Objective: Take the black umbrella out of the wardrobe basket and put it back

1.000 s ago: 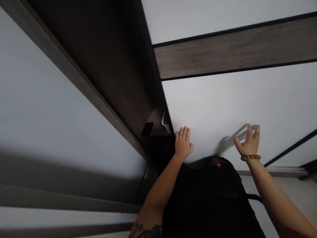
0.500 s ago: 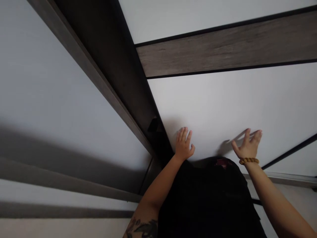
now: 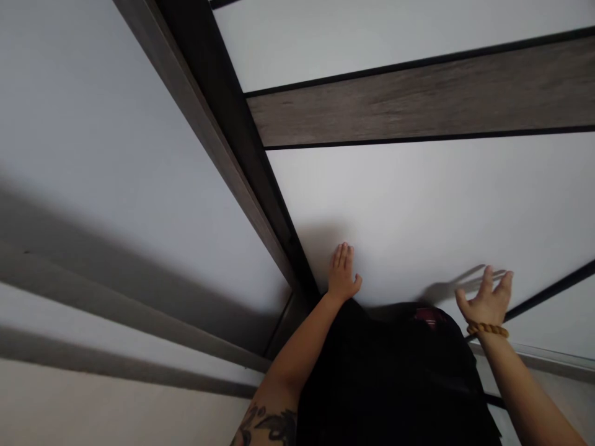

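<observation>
The left grip [image 3: 343, 274] and right grip [image 3: 486, 303] are held released before the white panel [image 3: 418, 204], nothing grasped; contact cannot be told.

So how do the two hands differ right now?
The left hand has its fingers close together, while the right hand spreads its fingers. The right wrist wears a beaded bracelet; the left wrist has none, and that arm shows a tattoo. Both hands are bare, open and raised toward the white panel.
</observation>
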Demonstrator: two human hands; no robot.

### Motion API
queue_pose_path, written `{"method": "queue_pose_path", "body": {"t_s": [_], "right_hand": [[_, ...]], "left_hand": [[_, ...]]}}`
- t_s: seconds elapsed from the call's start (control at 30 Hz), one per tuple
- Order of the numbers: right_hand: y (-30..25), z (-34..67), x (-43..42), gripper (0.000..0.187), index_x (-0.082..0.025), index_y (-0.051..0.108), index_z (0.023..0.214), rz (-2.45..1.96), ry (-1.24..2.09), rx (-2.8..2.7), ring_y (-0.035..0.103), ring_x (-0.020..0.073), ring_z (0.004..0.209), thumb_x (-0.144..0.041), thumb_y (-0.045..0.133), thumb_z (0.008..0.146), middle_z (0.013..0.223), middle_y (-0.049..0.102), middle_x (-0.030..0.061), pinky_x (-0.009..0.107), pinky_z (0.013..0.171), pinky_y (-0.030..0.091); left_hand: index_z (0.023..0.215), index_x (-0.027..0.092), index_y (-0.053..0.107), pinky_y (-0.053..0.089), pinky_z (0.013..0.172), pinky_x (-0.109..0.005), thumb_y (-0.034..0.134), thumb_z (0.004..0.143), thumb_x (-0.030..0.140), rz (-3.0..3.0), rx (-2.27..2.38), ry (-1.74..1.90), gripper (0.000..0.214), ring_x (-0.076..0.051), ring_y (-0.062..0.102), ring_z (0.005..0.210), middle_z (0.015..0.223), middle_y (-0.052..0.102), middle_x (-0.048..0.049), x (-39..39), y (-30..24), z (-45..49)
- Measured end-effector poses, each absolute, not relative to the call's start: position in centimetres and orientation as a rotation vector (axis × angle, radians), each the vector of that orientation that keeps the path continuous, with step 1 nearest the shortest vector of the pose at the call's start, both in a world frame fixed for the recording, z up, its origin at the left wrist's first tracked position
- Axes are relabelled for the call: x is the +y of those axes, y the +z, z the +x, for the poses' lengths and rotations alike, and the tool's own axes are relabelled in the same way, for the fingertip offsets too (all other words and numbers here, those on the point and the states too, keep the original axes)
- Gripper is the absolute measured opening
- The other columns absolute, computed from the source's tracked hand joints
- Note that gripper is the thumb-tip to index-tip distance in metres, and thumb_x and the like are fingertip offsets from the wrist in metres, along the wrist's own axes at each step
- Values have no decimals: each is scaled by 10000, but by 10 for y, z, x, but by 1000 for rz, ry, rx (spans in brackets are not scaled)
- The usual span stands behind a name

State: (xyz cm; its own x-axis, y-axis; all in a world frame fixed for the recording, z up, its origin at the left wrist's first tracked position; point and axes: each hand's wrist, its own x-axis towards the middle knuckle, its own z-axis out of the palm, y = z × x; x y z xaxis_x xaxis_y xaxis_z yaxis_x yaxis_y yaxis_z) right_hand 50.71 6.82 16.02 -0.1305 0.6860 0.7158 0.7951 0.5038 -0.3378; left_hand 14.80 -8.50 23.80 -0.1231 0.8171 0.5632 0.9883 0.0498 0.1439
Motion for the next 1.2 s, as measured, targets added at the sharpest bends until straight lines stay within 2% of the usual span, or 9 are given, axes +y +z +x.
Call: {"method": "queue_pose_path", "body": {"t_s": [0.27,0.47,0.63,0.73,0.87,0.97,1.07,1.13,1.2], "right_hand": [[153,519,73,945,-135,121,1638,-1196,-75,-2029,7,512,1500,-532,506,872,1629,-283,132,715,1144,235],[143,524,73,902,-201,142,1639,-1192,-34,-2056,31,497,1506,-507,524,882,1649,-230,127,711,1121,295],[146,525,75,929,-174,140,1639,-1188,-27,-2076,-8,496,1507,-445,567,859,1629,-292,105,708,1137,283],[149,522,73,953,-174,108,1642,-1177,-10,-2072,-19,505,1503,-423,577,850,1622,-307,107,724,1132,279],[152,514,64,975,-205,73,1644,-1205,71,-2056,-3,522,1497,-396,588,838,1632,-272,138,754,1096,305],[150,506,51,929,-209,137,1636,-1235,276,-2039,231,481,1473,-378,577,836,1664,-104,181,651,1018,472],[143,498,37,904,-237,109,1633,-1218,673,-2054,634,312,1143,-322,521,833,1523,415,181,467,861,593],[137,494,30,932,-225,40,1634,-1170,949,-2075,690,222,860,-260,489,818,1181,677,92,395,822,592],[132,491,25,970,-197,-13,1633,-1147,1128,-2092,664,191,723,-209,482,799,907,712,14,357,811,573]], "left_hand": [[1577,127,203,296,1211,-562,584,752,199,-1690,-2127,-737,911,-347,180,1542,1634,258,-206,-78,239,159],[1570,127,214,345,1189,-534,568,787,215,-1729,-2052,-890,864,-337,313,1491,1582,351,-208,-75,236,182],[1576,167,244,532,973,-428,565,804,230,-1717,-2382,-1196,838,-228,642,1043,1164,667,-99,-75,225,221],[1576,172,268,559,815,-331,571,818,235,-1743,-2564,-1412,818,-156,630,767,898,678,-8,-76,214,247],[1565,181,320,540,806,-314,595,822,227,-1975,-2580,-1409,794,-137,605,699,816,670,24,-80,199,267],[1582,186,287,519,778,-300,607,832,248,-2069,-2634,-1302,818,-135,595,675,789,662,38,-84,185,267],[1609,169,190,492,743,-269,581,837,227,-1977,-2715,-1355,867,-131,581,656,727,622,64,-88,169,263],[1619,168,129,476,721,-252,564,813,176,-1891,-2749,-1413,916,-125,567,646,703,602,79,-89,161,261],[1623,173,79,464,706,-239,555,779,128,-1856,-2774,-1449,971,-118,553,633,694,595,91,-90,156,260]]}}
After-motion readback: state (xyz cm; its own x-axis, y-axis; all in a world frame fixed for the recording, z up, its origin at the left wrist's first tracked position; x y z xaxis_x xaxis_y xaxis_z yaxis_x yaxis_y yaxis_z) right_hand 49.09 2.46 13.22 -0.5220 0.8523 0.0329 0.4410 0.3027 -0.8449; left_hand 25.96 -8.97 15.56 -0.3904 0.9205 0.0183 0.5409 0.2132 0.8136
